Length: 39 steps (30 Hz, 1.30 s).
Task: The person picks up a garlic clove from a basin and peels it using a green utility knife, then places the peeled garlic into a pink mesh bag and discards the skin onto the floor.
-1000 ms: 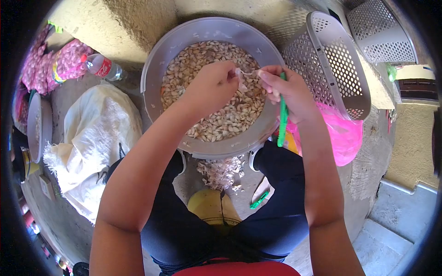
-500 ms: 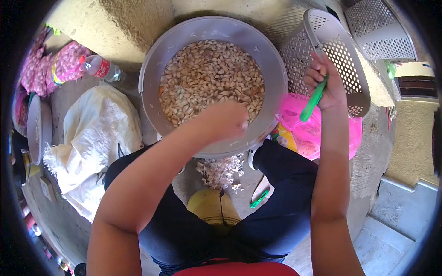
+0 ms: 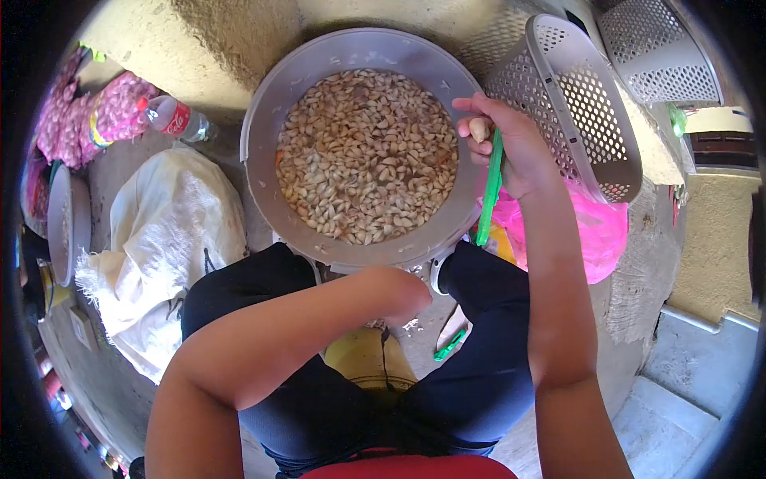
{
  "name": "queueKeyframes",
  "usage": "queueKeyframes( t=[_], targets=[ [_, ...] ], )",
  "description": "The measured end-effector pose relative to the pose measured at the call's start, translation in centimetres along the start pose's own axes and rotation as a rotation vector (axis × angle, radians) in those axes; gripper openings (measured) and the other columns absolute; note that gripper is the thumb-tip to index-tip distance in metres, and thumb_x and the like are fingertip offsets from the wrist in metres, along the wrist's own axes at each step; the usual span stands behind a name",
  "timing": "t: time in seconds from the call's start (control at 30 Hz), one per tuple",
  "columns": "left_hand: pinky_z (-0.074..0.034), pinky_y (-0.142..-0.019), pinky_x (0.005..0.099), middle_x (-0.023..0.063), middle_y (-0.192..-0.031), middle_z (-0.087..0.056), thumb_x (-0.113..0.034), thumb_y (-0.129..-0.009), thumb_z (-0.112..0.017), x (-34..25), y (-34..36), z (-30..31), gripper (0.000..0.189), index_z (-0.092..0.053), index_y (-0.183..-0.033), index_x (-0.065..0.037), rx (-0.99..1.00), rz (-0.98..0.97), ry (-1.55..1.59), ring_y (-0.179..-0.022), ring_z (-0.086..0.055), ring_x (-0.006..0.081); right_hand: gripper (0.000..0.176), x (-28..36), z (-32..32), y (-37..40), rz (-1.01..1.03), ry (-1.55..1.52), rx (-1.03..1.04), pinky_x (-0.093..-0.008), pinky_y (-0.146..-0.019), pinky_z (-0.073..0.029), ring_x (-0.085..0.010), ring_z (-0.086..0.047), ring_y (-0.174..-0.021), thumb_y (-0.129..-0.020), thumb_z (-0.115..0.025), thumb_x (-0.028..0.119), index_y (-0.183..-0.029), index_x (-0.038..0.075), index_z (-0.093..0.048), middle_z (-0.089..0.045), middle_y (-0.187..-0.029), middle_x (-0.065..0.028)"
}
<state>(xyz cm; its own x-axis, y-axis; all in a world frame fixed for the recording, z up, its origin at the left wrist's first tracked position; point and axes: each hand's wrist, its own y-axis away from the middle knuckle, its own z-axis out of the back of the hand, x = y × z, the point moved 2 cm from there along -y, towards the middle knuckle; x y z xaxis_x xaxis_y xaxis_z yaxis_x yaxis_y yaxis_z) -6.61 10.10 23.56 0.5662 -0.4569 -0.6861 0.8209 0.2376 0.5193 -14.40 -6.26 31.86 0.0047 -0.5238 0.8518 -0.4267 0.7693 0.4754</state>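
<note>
My right hand [image 3: 519, 148], at the right rim of the grey tub, is closed around a green cutter knife [image 3: 491, 185]; its blade does not show. A pale garlic clove [image 3: 479, 129] sits between the fingers of the same hand. Below the tub's near rim, my left hand [image 3: 400, 294] is turned downward, its fingers hidden from the camera. It covers most of a heap of garlic peelings, with only a few white scraps showing. The large grey tub [image 3: 267, 188] holds many garlic cloves [image 3: 367, 156] in water.
Right of the tub stand a perforated grey basket [image 3: 586, 96] and a pink plastic bag [image 3: 578, 235]. A white sack [image 3: 179, 207] and a cola bottle [image 3: 177, 120] are on the left. Another green cutter [image 3: 451, 345] lies near a yellow container [image 3: 363, 367] between my legs.
My left hand has moved from over the cloves down toward my lap. My right hand has come left from the basket to the tub's rim, and a clove now shows in it.
</note>
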Motion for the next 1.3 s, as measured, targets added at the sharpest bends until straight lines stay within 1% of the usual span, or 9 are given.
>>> queueKeyframes(
  t=[0.07, 0.13, 0.2, 0.33, 0.37, 0.47, 0.67, 0.97, 1.3],
  targets=[
    [-0.047, -0.067, 0.0412, 0.0161, -0.083, -0.059, -0.009, -0.067, -0.053, 0.0, 0.2, 0.6, 0.019, -0.054, -0.084, -0.001, 0.018, 0.038, -0.013, -0.080, -0.058, 0.0322, 0.032, 0.0, -0.5, 0.1, -0.008, 0.009, -0.026, -0.0197, -0.042, -0.031, -0.0051, -0.038, -0.044, -0.085, -0.048, 0.025, -0.099, -0.004, -0.051, -0.054, -0.064, -0.0049],
    [-0.046, -0.069, 0.0418, 0.0167, -0.080, -0.058, -0.013, -0.072, -0.049, 0.7, 2.4, 4.1, 0.016, -0.054, -0.082, -0.001, -0.257, 0.253, 0.161, -0.079, -0.057, 0.0323, 0.030, 0.0, -0.6, 0.0, 0.001, 0.043, -0.028, -0.0206, -0.044, -0.032, -0.0066, -0.039, -0.046, -0.084, -0.049, 0.024, -0.096, -0.003, -0.052, -0.055, -0.065, -0.0061],
    [-0.047, -0.067, 0.0385, 0.0153, -0.077, -0.058, -0.021, -0.077, -0.049, 3.6, 3.0, 6.6, 0.022, -0.054, -0.086, -0.002, -0.766, 0.434, 0.199, -0.074, -0.058, 0.0277, 0.026, -0.3, -0.5, -0.3, 0.029, 0.101, -0.006, -0.0219, -0.045, -0.034, -0.0091, -0.042, -0.049, -0.082, -0.050, 0.023, -0.091, -0.001, -0.054, -0.057, -0.066, -0.0075],
    [-0.048, -0.068, 0.0326, 0.0081, -0.081, -0.056, -0.026, -0.081, -0.051, 4.4, 7.4, 11.5, 0.025, -0.053, -0.092, -0.004, -0.995, 0.190, 1.231, -0.079, -0.056, 0.0168, 0.028, -0.8, -0.9, -0.3, 0.087, 0.296, -0.034, -0.0234, -0.047, -0.038, -0.0111, -0.048, -0.050, -0.081, -0.047, 0.022, -0.091, -0.004, -0.055, -0.058, -0.067, -0.0086],
    [-0.048, -0.069, 0.0318, 0.0066, -0.082, -0.056, -0.025, -0.081, -0.052, 4.3, 7.7, 11.8, 0.024, -0.052, -0.093, -0.004, -1.013, 0.100, 1.465, -0.080, -0.056, 0.0152, 0.030, -1.0, -1.1, -0.3, 0.099, 0.333, -0.043, -0.0236, -0.048, -0.039, -0.0117, -0.049, -0.051, -0.080, -0.047, 0.022, -0.092, -0.004, -0.055, -0.058, -0.067, -0.0089],
    [-0.048, -0.071, 0.0331, 0.0062, -0.089, -0.056, -0.024, -0.082, -0.054, 4.1, 7.3, 11.3, 0.025, -0.050, -0.095, -0.003, -0.935, 0.003, 1.407, -0.085, -0.055, 0.0154, 0.029, -1.2, -1.6, -0.3, 0.102, 0.410, -0.040, -0.0227, -0.052, -0.040, -0.0113, -0.048, -0.053, -0.082, -0.044, 0.020, -0.095, -0.003, -0.055, -0.056, -0.069, -0.0062],
    [-0.048, -0.070, 0.0282, 0.0071, -0.090, -0.056, -0.020, -0.080, -0.059, 5.9, 6.4, 10.7, 0.026, -0.049, -0.096, -0.003, -1.079, 0.012, 1.442, -0.086, -0.056, 0.0145, 0.030, -1.6, -2.1, -0.6, 0.181, 0.468, -0.074, -0.0255, -0.051, -0.043, -0.0127, -0.052, -0.054, -0.082, -0.043, 0.023, -0.095, -0.002, -0.056, -0.057, -0.069, -0.0072],
    [-0.046, -0.065, 0.0238, 0.0028, -0.085, -0.056, -0.014, -0.082, -0.054, 6.3, 7.0, 11.0, 0.022, -0.049, -0.101, -0.004, -1.166, -0.042, 1.538, -0.071, -0.053, 0.0101, 0.033, -1.6, -3.1, -0.2, 0.323, 0.596, -0.120, -0.0262, -0.049, -0.044, -0.0132, -0.055, -0.051, -0.084, -0.048, 0.029, -0.092, -0.002, -0.055, -0.058, -0.066, -0.0084],
    [-0.049, -0.063, 0.0217, 0.0045, -0.087, -0.058, -0.012, -0.084, -0.051, 7.1, 7.7, 11.5, 0.023, -0.048, -0.105, -0.001, -1.036, -0.515, 1.805, -0.074, -0.057, 0.0114, 0.043, -0.2, -2.9, 0.7, 0.196, 0.669, -0.109, -0.0236, -0.038, -0.038, -0.0103, -0.048, -0.040, -0.077, -0.060, 0.042, -0.073, 0.000, -0.052, -0.051, -0.053, -0.0040]
  ],
)
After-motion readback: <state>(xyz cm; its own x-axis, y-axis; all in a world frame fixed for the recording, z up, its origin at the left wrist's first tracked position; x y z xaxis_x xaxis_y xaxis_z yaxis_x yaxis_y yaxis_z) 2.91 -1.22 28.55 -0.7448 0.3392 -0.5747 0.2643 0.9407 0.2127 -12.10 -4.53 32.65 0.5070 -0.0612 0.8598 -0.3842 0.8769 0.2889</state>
